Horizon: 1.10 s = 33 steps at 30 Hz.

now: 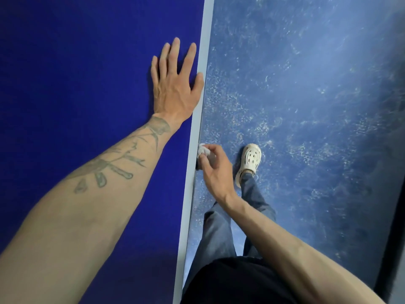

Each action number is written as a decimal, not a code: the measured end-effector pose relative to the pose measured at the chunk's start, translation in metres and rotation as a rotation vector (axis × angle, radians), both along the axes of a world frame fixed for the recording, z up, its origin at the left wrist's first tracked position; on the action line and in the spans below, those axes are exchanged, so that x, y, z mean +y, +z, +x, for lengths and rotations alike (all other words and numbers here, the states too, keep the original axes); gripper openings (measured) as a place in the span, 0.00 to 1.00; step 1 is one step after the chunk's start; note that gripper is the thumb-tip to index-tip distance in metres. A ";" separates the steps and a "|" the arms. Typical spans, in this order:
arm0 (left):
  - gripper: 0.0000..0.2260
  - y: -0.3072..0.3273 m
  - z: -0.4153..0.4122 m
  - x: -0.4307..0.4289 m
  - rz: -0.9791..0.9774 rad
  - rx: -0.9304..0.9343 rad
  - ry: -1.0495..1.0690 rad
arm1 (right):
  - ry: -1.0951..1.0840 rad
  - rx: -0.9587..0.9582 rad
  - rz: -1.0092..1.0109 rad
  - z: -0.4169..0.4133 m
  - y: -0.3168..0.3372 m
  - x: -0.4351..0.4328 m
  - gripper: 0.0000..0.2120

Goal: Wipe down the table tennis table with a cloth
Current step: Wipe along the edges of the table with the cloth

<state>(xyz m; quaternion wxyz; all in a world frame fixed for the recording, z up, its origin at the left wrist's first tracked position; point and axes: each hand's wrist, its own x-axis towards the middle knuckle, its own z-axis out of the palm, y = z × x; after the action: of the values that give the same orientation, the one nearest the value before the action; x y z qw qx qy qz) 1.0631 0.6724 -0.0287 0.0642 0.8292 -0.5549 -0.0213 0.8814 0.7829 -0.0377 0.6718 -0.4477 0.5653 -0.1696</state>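
Observation:
The dark blue table tennis table (76,62) fills the left half of the head view, with a pale edge strip (198,119) running down its right side. My left hand (175,84) lies flat on the tabletop with straight fingers, thumb at the edge strip. Lower down, my right hand (213,170) grips a small crumpled white cloth (202,150) and holds it against the outer side of the table edge. Most of the cloth is hidden by my fingers.
Beside the table is a mottled blue floor (306,106). My own legs in grey-blue trousers (219,233) and a cream clog (249,161) stand close to the table edge. A dark band (392,238) runs along the far right.

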 end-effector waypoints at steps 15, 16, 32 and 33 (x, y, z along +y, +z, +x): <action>0.28 0.001 0.006 -0.023 0.008 -0.032 0.063 | 0.016 0.042 -0.120 0.034 -0.004 -0.093 0.06; 0.29 0.000 0.006 -0.023 0.006 -0.031 0.062 | 0.000 0.042 -0.118 0.039 -0.007 -0.106 0.06; 0.30 -0.001 0.009 -0.022 0.016 0.014 0.044 | 0.004 -0.034 -0.110 0.041 -0.004 -0.132 0.08; 0.30 -0.001 0.009 -0.023 0.018 0.015 0.045 | -0.002 -0.038 -0.105 0.044 -0.003 -0.139 0.08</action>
<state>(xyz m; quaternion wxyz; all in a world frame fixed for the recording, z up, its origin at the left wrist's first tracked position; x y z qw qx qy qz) 1.0721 0.6493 -0.0295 0.0615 0.8416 -0.5356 -0.0310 0.9251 0.6434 -0.0409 0.6578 -0.4784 0.5432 -0.2079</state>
